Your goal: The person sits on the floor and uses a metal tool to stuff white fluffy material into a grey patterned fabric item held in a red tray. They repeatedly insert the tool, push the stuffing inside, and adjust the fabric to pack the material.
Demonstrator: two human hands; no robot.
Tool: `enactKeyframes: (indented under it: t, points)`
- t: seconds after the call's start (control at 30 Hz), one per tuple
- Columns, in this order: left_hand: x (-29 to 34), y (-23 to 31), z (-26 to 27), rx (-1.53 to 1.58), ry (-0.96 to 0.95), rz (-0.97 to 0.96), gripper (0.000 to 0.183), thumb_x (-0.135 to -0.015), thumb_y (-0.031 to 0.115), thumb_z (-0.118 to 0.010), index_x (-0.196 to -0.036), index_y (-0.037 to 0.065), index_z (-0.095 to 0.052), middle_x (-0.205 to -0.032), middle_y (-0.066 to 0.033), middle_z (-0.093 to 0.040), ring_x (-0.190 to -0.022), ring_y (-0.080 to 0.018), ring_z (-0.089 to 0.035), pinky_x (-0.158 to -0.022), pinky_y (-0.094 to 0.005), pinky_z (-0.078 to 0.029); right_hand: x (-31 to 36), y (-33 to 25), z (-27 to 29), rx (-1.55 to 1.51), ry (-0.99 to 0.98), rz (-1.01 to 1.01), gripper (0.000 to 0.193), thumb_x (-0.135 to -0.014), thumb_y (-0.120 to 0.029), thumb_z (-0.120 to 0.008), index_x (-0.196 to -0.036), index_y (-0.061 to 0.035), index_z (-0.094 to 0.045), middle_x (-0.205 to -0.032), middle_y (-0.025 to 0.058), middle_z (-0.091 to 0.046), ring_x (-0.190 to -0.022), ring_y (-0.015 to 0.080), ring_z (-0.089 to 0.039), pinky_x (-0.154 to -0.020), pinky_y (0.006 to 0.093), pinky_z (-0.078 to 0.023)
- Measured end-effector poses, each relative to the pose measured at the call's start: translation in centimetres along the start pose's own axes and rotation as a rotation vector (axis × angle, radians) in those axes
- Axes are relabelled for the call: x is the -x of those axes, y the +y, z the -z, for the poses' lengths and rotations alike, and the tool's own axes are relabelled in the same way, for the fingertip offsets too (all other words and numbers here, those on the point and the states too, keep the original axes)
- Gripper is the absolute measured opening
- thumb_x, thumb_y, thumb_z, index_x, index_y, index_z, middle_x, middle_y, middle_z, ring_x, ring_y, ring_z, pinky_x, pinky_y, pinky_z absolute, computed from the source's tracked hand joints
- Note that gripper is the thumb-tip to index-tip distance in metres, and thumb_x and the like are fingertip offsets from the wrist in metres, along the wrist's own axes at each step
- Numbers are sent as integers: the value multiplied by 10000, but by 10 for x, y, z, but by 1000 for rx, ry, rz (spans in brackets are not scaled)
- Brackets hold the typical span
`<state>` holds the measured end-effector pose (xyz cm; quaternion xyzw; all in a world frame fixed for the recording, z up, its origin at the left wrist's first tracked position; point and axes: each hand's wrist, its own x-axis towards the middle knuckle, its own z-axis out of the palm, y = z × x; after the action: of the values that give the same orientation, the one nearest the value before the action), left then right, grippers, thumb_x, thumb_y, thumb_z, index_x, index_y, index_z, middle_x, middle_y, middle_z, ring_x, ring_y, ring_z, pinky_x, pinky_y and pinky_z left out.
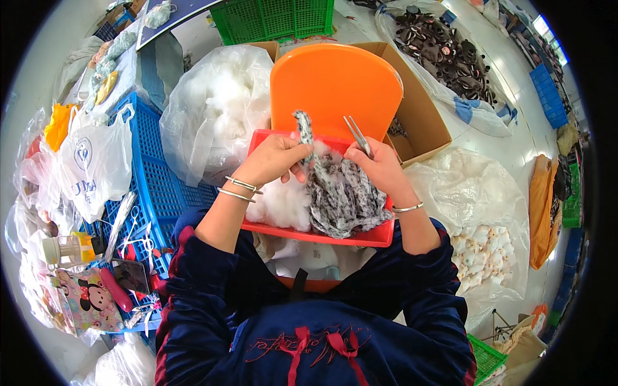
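Observation:
A narrow grey-and-white fuzzy plush piece (pixel 303 126) stands up between the thumb and fingers of my left hand (pixel 281 158). Metal tweezers (pixel 358 136) are gripped in my right hand (pixel 376 166), their two tips apart and pointing up and away. Both hands are above a red plastic tray (pixel 381 238). White fibre stuffing (pixel 278 202) fills its left part, and a heap of grey fuzzy plush pieces (pixel 344 199) lies in the middle and right. My right fingers are close to the heap's upper edge; whether they touch it, I cannot tell.
Beyond the tray stands an orange chair back (pixel 336 83), with a cardboard box (pixel 430 122) behind it. A clear bag of stuffing (pixel 219 103) is at left, beside blue crates (pixel 158 174) bearing scissors and bags. Right lies a plastic bag of small whitish pieces (pixel 483 254).

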<state>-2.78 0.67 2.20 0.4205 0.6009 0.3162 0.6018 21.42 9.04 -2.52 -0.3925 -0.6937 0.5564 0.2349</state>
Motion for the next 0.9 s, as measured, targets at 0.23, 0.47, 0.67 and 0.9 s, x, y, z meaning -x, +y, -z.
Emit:
enactKeyframes:
  t: [0.23, 0.47, 0.67, 0.9]
  points:
    - [10, 6, 8, -10, -66, -65, 307, -937, 305, -563, -831, 38, -671, -786, -46, -699, -629, -91, -671, -473, -206, -446, -4, -2, -19, -170, -1, 63, 158, -958, -172, -581, -956, -21, -630, -855, -14, -639, -694, 24, -490, -627, 202, -407]
    - [18, 10, 10, 592, -88, -245, 245, -934, 272, -545, -794, 73, -572, -662, -11, -522, -517, -112, -463, -424, -231, -360, 2, -17, -26, -320, -64, -17, 202, -939, -132, -573, -1101, -13, -598, -984, 14, -656, -707, 28, -505, -596, 189, -410]
    - [18, 10, -4, 765, -82, -265, 223, -925, 286, -548, -854, 75, -544, -689, -17, -465, -592, -117, -463, -425, -232, -340, 9, -33, -44, -558, -289, 123, 574, -857, -67, -621, -1381, -30, -391, -1270, 42, -533, -735, 27, -494, -589, 188, -400]
    - [17, 5, 6, 813, -9, -356, 260, -920, 298, -533, -812, 61, -538, -668, -29, -491, -558, -122, -446, -438, -229, -310, 11, -45, -44, -291, -263, -108, 315, -907, -124, -637, -1188, -10, -547, -899, -5, -581, -759, 44, -514, -644, 204, -406]
